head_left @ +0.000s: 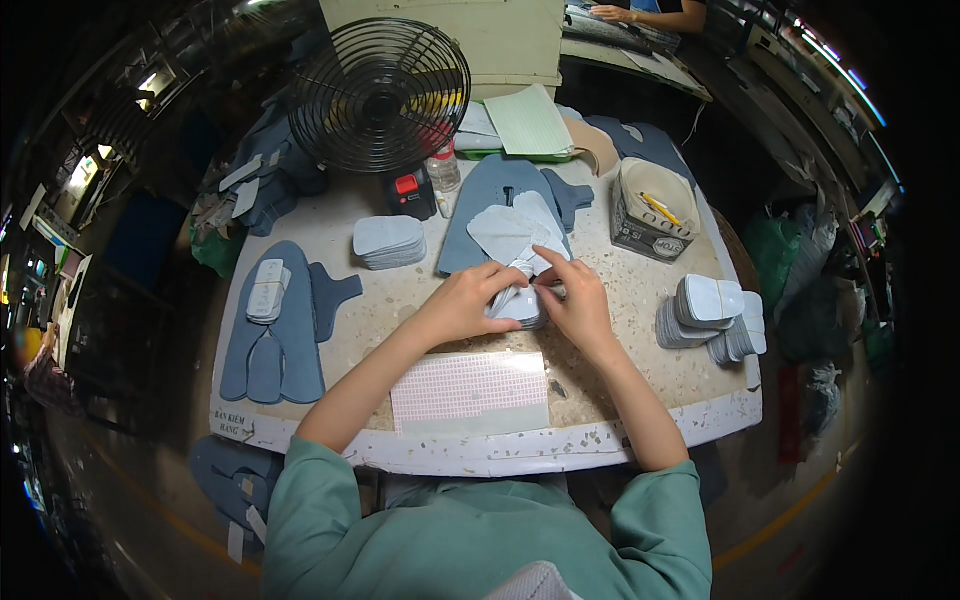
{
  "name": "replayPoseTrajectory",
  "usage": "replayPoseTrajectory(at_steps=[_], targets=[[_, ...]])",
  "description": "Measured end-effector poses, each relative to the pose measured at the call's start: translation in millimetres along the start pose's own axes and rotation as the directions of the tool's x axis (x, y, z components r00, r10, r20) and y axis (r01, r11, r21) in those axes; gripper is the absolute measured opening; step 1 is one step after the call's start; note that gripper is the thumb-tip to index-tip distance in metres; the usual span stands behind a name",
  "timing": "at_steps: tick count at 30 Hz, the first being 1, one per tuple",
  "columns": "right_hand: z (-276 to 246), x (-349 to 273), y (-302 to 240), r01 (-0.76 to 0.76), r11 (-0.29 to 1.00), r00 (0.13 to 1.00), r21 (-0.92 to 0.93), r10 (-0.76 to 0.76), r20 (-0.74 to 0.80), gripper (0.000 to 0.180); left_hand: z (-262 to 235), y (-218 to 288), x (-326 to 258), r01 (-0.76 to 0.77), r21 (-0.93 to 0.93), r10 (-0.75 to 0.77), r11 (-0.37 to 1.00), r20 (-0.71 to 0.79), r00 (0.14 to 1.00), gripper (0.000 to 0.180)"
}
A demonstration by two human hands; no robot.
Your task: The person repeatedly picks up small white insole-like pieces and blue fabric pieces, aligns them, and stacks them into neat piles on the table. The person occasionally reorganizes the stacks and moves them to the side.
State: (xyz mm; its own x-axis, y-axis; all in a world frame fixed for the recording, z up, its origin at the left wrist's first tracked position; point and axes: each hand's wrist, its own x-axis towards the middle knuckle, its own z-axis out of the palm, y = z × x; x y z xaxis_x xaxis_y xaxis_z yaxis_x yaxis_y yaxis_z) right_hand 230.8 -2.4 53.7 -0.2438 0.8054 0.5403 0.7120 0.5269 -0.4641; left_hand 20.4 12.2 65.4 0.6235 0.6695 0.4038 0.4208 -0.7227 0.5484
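At the middle of the table, my left hand [472,302] has its fingers and thumb closed round the near end of a stack of pale, rounded cut pieces [522,308]. My right hand [577,302] pinches at the right side of the same stack, its index finger stretched across the top. What lies between the right fingertips is too small to make out. Just beyond the hands, loose pale pieces [500,232] lie fanned out on a blue-grey cut panel [470,205]. A sheet of small pink-printed labels [470,390] lies flat between my forearms.
Left stand a stack of pale pieces [389,241] and blue-grey panels [270,350] bearing a banded bundle [268,292]. A black fan [380,95] and a plastic bottle [443,168] are behind. Right are a box with pencils [652,240] and banded stacks [708,305]. Another person's arm [670,18] shows far off.
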Motion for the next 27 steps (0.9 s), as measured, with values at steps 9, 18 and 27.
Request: replayPoseTrajectory(at_steps=[9, 18, 27], targets=[[-1.7, 0.2, -8.0, -0.132, 0.923, 0.984, 0.36, 0.079, 0.157, 0.076, 2.2, -1.5, 1.6, 0.062, -0.005, -0.062, 0.998, 0.004, 0.998, 0.03], [-10.2, 4.4, -0.6, -0.172, 0.928, 0.985, 0.331, 0.169, 0.038, 0.075, 3.5, -2.7, 1.1, 0.088, -0.071, -0.089, 0.994, -0.023, 0.996, 0.029], [4.9, -1.1, 2.4, -0.13, 0.935, 0.991, 0.331, 0.111, 0.074, 0.073, 5.4, -0.8, -2.0, 0.016, 0.059, -0.016, 0.998, -0.007, 1.0, 0.031]])
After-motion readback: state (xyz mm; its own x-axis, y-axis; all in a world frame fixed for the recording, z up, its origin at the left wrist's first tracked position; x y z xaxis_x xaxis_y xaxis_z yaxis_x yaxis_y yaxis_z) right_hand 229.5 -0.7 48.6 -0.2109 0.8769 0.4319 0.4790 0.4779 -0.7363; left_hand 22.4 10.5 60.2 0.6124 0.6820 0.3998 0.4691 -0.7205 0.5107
